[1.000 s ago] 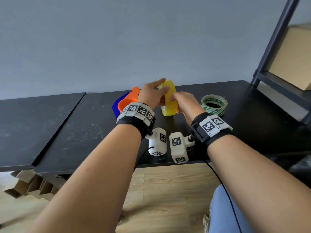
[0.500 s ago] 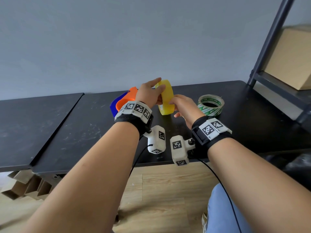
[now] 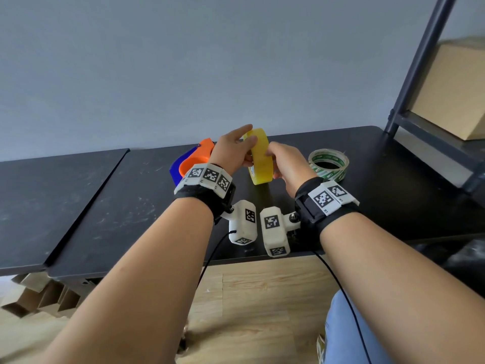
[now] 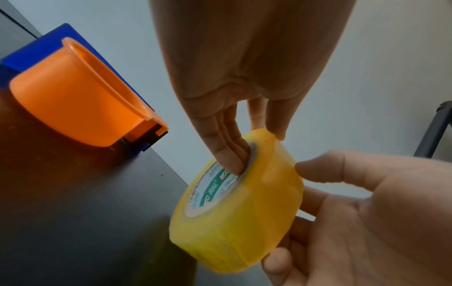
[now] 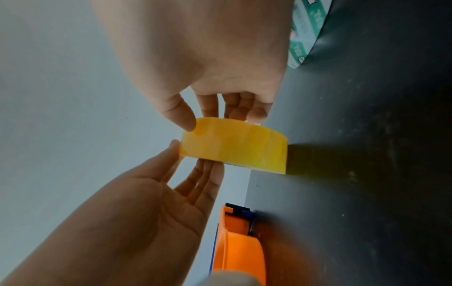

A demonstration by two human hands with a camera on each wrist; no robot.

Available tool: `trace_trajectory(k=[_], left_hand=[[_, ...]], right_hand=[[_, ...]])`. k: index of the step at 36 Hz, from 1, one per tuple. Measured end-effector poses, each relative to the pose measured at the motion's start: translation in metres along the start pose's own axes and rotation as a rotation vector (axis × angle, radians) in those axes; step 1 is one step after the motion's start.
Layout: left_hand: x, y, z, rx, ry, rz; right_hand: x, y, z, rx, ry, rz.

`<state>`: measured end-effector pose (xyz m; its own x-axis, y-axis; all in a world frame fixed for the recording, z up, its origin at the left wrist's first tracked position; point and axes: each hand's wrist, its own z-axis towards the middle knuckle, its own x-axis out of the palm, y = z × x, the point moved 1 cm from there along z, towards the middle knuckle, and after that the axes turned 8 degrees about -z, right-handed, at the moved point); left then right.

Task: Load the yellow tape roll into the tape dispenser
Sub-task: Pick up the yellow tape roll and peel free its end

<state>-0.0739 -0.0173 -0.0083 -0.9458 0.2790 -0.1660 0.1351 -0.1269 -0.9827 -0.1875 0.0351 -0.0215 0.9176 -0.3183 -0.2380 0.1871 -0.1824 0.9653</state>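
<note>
The yellow tape roll (image 3: pixel 261 158) stands on edge just over the black table (image 3: pixel 131 206), between both hands. My left hand (image 3: pixel 246 148) pinches it: fingers (image 4: pixel 227 154) reach into the core and the thumb lies on the outer rim. My right hand (image 3: pixel 275 164) holds its other side, with the thumb (image 5: pixel 183 118) on the tread and fingers behind the side face. The orange and blue tape dispenser (image 3: pixel 195 160) lies on the table directly left of my left hand. It is seen close in the left wrist view (image 4: pixel 73 100), and nothing touches it.
A second tape roll with green print (image 3: pixel 329 164) lies flat on the table right of my right hand. A dark metal shelf frame (image 3: pixel 420 74) holding a cardboard box (image 3: pixel 451 95) stands at the far right. The table's front edge runs under my wrists.
The roll stays upright between both hands at about the same place. My right hand's fingers have shifted their hold on its rim.
</note>
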Motion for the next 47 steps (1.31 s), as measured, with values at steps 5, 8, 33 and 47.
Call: trace_trajectory(k=[5,8,33,47], left_hand=[[0.0,0.001,0.001,-0.001,-0.014,0.043],[0.002,0.001,0.003,0.005,-0.029,0.09],[0.007,-0.008,0.001,-0.018,-0.039,0.152],[0.003,-0.004,-0.006,0.008,-0.093,0.06]], right_hand=[[0.002,0.0,-0.001,-0.021,-0.006,-0.023],[0.001,-0.003,-0.001,-0.048,0.021,0.017],[0.002,-0.011,-0.003,0.043,0.001,0.018],[-0.002,-0.006,-0.008,-0.056,0.005,0.01]])
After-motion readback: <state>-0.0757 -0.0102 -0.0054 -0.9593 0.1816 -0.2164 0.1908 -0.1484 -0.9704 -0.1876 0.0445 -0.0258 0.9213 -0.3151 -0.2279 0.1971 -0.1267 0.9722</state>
